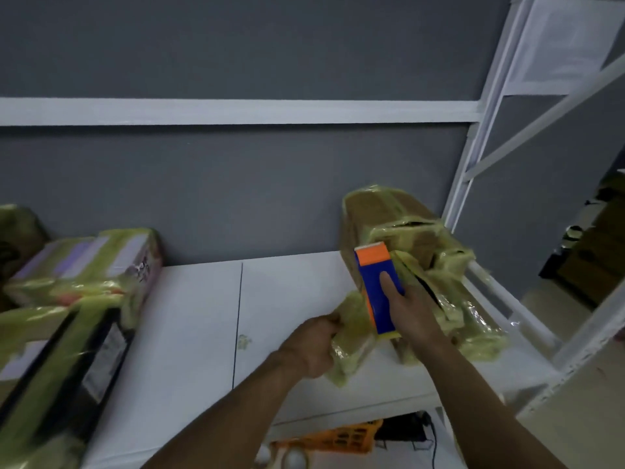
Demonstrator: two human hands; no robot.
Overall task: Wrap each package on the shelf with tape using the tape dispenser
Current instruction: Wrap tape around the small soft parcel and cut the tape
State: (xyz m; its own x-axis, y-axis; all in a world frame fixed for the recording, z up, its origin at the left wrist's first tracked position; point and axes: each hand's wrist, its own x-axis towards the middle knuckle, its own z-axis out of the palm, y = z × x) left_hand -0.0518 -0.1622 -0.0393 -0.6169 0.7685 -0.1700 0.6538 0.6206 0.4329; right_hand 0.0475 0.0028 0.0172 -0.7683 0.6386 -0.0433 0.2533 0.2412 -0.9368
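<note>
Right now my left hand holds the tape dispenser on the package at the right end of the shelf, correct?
No. In the head view the right hand holds the tape dispenser on that package; the left hand grips its wrapped corner.

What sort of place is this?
Probably a storeroom or packing area. A white metal shelving rack stands against a grey wall, cardboard packages wrapped in yellowish tape lie on it, and the right hand holds a blue and orange tape dispenser.
</note>
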